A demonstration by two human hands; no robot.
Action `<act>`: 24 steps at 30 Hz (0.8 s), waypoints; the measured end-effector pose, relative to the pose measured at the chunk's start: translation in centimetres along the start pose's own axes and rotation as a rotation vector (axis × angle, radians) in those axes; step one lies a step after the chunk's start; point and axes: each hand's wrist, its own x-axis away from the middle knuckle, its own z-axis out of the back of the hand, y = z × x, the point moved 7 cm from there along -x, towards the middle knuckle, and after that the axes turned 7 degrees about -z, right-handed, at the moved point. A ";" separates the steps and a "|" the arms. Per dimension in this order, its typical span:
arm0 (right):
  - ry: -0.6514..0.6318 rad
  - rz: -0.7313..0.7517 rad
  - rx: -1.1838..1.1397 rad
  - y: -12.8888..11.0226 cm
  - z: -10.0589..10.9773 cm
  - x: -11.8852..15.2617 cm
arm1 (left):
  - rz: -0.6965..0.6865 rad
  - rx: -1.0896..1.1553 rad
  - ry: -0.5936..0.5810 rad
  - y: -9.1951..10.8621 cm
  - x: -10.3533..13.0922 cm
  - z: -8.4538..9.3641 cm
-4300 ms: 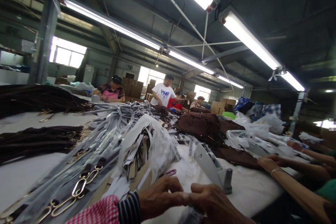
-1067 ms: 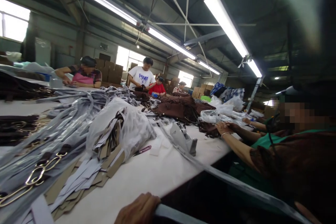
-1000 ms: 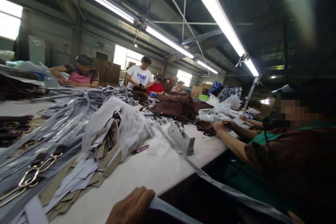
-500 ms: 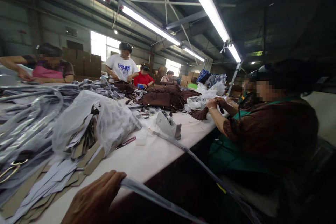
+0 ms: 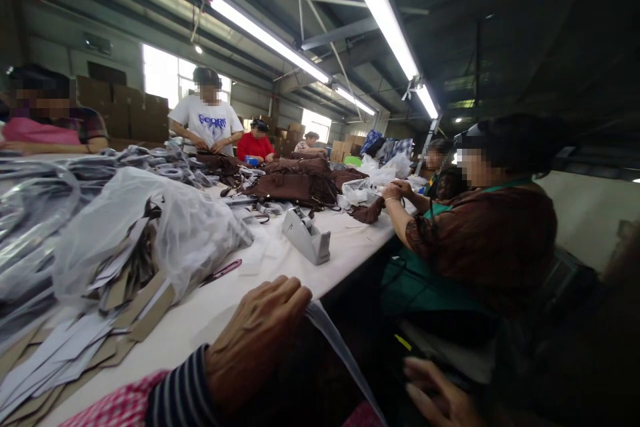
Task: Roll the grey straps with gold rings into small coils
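My left hand [image 5: 263,337] is closed over the near edge of the white table [image 5: 165,340], its fingers pinched on a long narrow strip wrapped in clear plastic [image 5: 345,353]. The strip slants from the fingers down to the right, below the tabletop. At the lower right is my right hand [image 5: 443,393], partly cut off by the frame, its fingers stretched out and apart with nothing visible in them. A small yellow piece [image 5: 403,342] shows in the dark just above it. Beyond my left hand stands a grey tape dispenser [image 5: 313,247].
A clear plastic bag [image 5: 200,233] spills brown and white card strips [image 5: 65,353] on the left. A purple-handled tool [image 5: 223,271] lies beside it. Brown bags [image 5: 295,187] are heaped farther back. A co-worker in a green apron [image 5: 425,287] sits at the right; others work across the table.
My left hand has moved right and up with the wrapped strip. My right hand has come into view. A second long wrapped strip no longer lies across the table edge. The view has turned right.
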 end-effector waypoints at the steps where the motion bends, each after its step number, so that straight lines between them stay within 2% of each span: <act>1: -0.145 0.079 -0.020 -2.3 -2.4 0.3 | -0.009 -0.002 -0.033 0.8 -0.9 -0.2; 3: -0.405 0.255 -0.103 -7.2 -6.9 1.3 | 0.000 0.021 -0.073 1.7 -1.8 -0.6; 5: -0.538 0.344 -0.156 -10.8 -10.0 2.1 | 0.064 0.101 -0.055 1.4 -1.4 -0.4; 6: -0.544 0.413 -0.152 -12.2 -10.8 2.2 | 0.106 0.180 -0.031 0.7 -0.9 -0.2; 8: -0.458 0.640 -0.099 -14.2 -11.2 2.2 | 0.193 0.464 -0.035 -1.0 0.6 -0.2; 11: -0.279 1.060 0.004 -15.9 -10.2 2.4 | 0.310 1.094 -0.189 -2.4 3.0 -2.0; 13: -0.261 1.228 0.052 -16.7 -10.0 2.1 | 0.380 1.420 -0.229 -2.5 4.1 -3.2; 16: -0.289 1.331 0.074 -18.1 -10.2 1.3 | 0.463 1.693 -0.204 -2.1 4.5 -5.2; 19: -0.303 1.374 0.094 -19.1 -10.7 0.7 | 0.523 1.809 -0.136 -1.5 4.4 -6.4; 22: -0.312 1.367 0.142 -19.1 -11.3 0.1 | 0.552 1.801 -0.032 -1.3 4.3 -6.3; 24: -0.316 1.324 0.127 -18.8 -11.6 -0.3 | 0.521 1.819 0.017 -0.9 4.1 -5.8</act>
